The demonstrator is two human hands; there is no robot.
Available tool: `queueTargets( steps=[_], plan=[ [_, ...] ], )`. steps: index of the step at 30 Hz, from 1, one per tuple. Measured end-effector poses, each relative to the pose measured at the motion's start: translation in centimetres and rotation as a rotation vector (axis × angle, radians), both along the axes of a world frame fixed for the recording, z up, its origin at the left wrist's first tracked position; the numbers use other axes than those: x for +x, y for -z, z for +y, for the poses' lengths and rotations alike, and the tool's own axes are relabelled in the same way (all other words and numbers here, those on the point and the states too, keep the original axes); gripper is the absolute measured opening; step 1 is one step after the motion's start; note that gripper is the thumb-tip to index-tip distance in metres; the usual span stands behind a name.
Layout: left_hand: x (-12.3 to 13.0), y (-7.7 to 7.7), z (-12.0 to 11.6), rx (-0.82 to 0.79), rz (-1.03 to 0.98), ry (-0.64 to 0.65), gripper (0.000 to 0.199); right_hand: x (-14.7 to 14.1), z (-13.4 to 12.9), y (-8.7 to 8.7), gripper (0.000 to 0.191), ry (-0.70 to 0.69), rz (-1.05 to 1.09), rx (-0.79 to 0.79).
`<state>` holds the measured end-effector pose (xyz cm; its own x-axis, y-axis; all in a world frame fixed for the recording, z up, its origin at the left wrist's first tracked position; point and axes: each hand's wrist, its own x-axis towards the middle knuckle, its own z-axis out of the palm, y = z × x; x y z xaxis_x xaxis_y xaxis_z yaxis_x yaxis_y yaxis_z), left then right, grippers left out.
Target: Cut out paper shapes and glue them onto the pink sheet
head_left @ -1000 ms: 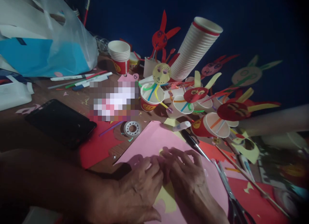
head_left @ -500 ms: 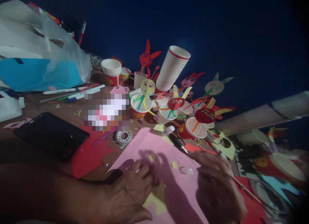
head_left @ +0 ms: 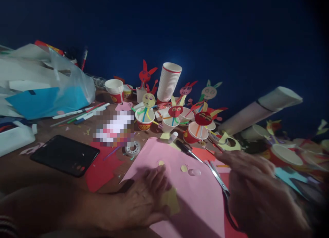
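My left hand [head_left: 144, 200] lies on a pink paper sheet [head_left: 180, 193], thumb apart from the fingers, beside a yellow paper piece [head_left: 171, 201]. By its fingertips is a small yellow disc [head_left: 161, 163]. Another yellow disc [head_left: 184, 168] and a small clear plastic piece [head_left: 194, 172] are on the sheet to the right. My right hand [head_left: 259, 193], blurred by motion, hovers at the right with its fingers stretched out; nothing shows in it. Just left of it are scissors [head_left: 218, 178] with dark handles, partly behind the hand. A dark-handled craft knife or pen [head_left: 189, 150] crosses the sheet's upper edge.
Paper cups bearing paper-faced puppets [head_left: 176, 111] and a tall cup stack [head_left: 169, 82] stand at the back. Left are a black tablet [head_left: 65, 155], pens [head_left: 83, 113] and a plastic bag [head_left: 74, 77]. A tape roll [head_left: 133, 148] borders the sheet; a paper roll [head_left: 262, 109] leans right.
My right hand has moved right, away from the pink sheet, and the scissors now show. The left hand stays on the sheet. The camera view has shifted and levelled.
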<state>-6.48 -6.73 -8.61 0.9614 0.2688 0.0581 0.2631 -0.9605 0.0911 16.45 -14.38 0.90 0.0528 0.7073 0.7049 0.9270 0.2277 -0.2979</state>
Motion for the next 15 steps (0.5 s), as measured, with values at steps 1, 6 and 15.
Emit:
queueTargets(
  steps=[1, 6, 15],
  plan=[
    [0.1, -0.2, 0.0, -0.009, 0.012, 0.0, 0.065, -0.2, 0.1, 0.3, 0.028, -0.01, -0.018, 0.012],
    [0.6, -1.2, 0.2, -0.055, 0.074, 0.002, 0.063, -0.9, 0.0, 1.9, 0.036, -0.022, 0.034, 0.056],
    [-0.5, 1.5, -0.1, 0.036, -0.009, -0.008, 0.068, -2.4, 2.7, 6.3, 0.031, -0.182, 0.042, -0.097]
  ],
)
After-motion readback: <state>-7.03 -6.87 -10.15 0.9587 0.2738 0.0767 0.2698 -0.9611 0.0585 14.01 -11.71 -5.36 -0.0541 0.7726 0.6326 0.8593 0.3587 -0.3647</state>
